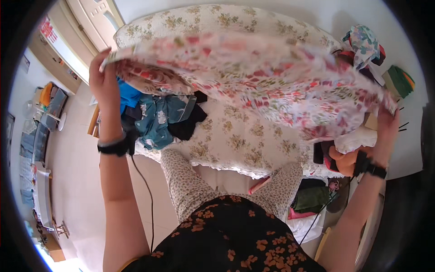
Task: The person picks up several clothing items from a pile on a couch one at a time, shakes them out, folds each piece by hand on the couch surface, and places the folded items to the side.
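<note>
Presently, I note floral cloth (276, 86) raised over the bed (235, 136), left fingers (95, 68) pinched on one end, right fingers (388, 119) gripping the other.

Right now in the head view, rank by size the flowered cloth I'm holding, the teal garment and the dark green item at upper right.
1. Flowered cloth
2. Teal garment
3. Dark green item

Floral-quilted bed (240, 143), teal clothes (153, 120) heaped left, orange-brown item (346, 162) right
</note>
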Tool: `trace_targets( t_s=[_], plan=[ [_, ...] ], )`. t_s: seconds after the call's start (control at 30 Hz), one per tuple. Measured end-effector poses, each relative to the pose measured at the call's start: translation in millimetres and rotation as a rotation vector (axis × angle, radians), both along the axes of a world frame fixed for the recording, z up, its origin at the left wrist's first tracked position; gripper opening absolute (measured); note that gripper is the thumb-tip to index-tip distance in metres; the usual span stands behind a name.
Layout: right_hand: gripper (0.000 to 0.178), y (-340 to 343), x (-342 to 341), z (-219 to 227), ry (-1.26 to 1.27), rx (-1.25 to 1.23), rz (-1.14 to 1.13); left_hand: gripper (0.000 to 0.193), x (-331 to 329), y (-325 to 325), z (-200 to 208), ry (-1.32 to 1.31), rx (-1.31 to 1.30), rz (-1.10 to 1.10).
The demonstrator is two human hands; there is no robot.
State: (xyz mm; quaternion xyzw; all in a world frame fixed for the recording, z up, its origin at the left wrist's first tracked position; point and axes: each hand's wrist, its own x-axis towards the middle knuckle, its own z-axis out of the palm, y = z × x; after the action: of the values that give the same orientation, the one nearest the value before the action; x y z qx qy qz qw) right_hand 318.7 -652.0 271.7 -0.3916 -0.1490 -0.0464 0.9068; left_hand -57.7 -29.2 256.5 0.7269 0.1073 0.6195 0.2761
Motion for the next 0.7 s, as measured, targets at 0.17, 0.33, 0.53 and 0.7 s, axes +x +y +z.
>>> trace_targets(
  t_s=[0.17,0.33,0.53,0.7],
  plan=[
    [0.041,-37.0,-56.8,-136.5,0.302,-0.07,-0.059,0.021,-84.7,-2.0,-85.4,0.463,0.078,0.259],
    [0.036,-36.9,-147.3,-238.2,0.539,-0.403,-0.105,0.032,-130.8,-30.5,-180.8,0.776,-0.135,0.154],
    [0.024,-67.2,-196.7,-299.1,0.765,-0.628,-0.071,0.033,-169.0,-48.0,-259.4,0.932,-0.241,0.093],
    [0.022,-115.8,-211.5,-347.5,0.961,-0.611,-0.06,0.021,-194.5,-66.1,-286.6,1.256,-0.208,0.043]
  ],
)
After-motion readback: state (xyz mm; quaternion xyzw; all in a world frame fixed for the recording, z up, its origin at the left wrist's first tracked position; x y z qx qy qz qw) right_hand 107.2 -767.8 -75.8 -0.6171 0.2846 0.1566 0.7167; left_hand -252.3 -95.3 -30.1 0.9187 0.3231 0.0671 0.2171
